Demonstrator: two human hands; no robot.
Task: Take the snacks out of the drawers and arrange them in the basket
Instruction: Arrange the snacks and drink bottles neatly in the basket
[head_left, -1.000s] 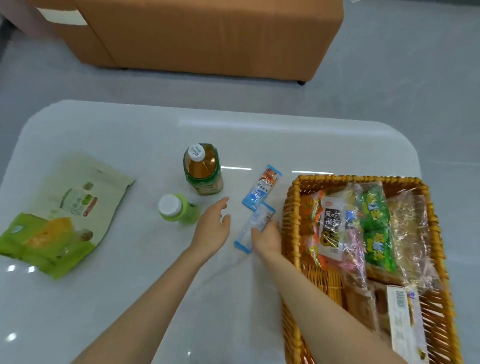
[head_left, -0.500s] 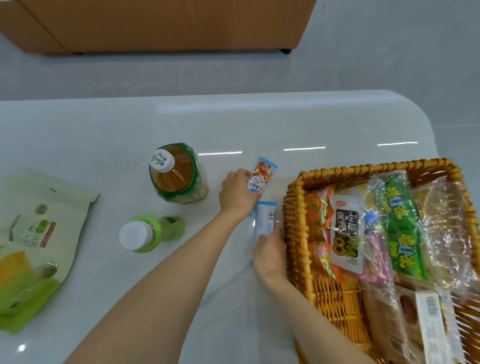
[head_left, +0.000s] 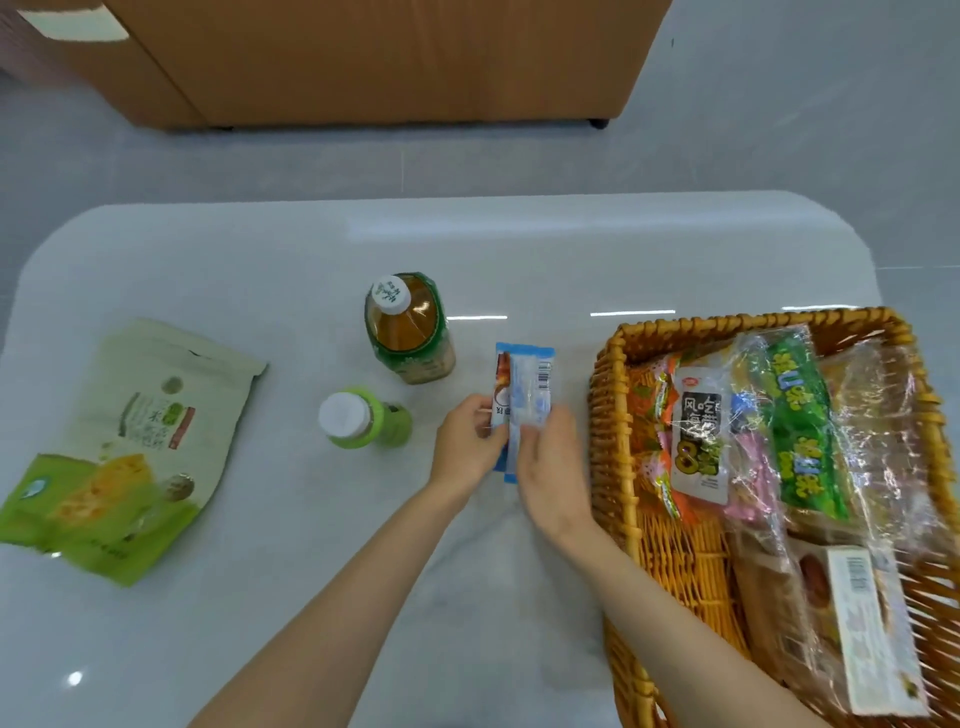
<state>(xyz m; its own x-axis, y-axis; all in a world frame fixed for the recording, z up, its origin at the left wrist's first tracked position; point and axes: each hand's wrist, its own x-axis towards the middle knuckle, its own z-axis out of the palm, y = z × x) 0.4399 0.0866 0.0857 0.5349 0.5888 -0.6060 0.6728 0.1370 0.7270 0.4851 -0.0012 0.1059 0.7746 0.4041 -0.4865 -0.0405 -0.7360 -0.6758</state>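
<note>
Two slim blue snack sachets (head_left: 524, 389) are held side by side just above the white table (head_left: 519, 249), left of the wicker basket (head_left: 610, 415). My left hand (head_left: 467, 447) pinches the left sachet, the one with an orange picture. My right hand (head_left: 550, 462) grips the right sachet, whose barcode side faces up. The basket at the right holds several wrapped snacks, among them a white seaweed packet (head_left: 698, 431) and a green packet (head_left: 800, 415).
A tea bottle (head_left: 408, 327) and a small green bottle with a white cap (head_left: 358, 418) stand left of my hands. A large green and cream pouch (head_left: 124, 447) lies flat at the table's left. An orange sofa (head_left: 389, 57) stands beyond the table.
My left hand picked up the orange-picture sachet from the table and brought it against the one in my right hand; both sachets are now held together, lifted off the table.
</note>
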